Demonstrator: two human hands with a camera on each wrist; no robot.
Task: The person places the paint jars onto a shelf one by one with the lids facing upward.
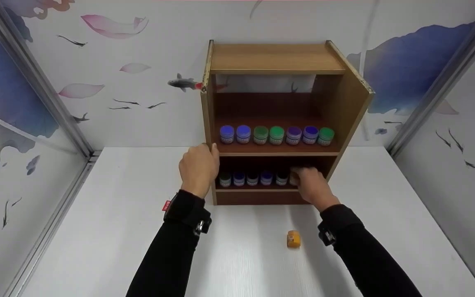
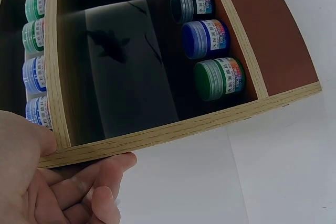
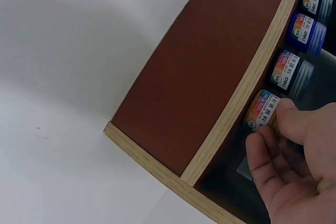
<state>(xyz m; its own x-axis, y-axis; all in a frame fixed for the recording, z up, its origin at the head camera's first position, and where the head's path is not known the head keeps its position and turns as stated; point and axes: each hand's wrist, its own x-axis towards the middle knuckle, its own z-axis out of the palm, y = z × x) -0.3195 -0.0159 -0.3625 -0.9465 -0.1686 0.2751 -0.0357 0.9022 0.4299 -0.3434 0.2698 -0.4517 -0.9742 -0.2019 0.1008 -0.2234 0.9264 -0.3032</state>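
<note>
A wooden shelf unit stands on the table against the back wall. My left hand grips its left side panel, thumb on the front edge and fingers outside, as the left wrist view shows. My right hand reaches into the lower compartment's right end. There, in the right wrist view, its thumb and fingers pinch an orange-yellow paint jar with a printed label. This jar is at the right end of a row, beside a dark paint jar. Its lower part is partly hidden by the fingers.
A second orange-yellow jar is on the white table in front of the unit. Several blue, green and purple-lidded jars line the middle shelf. A low wooden lip runs before the lower row.
</note>
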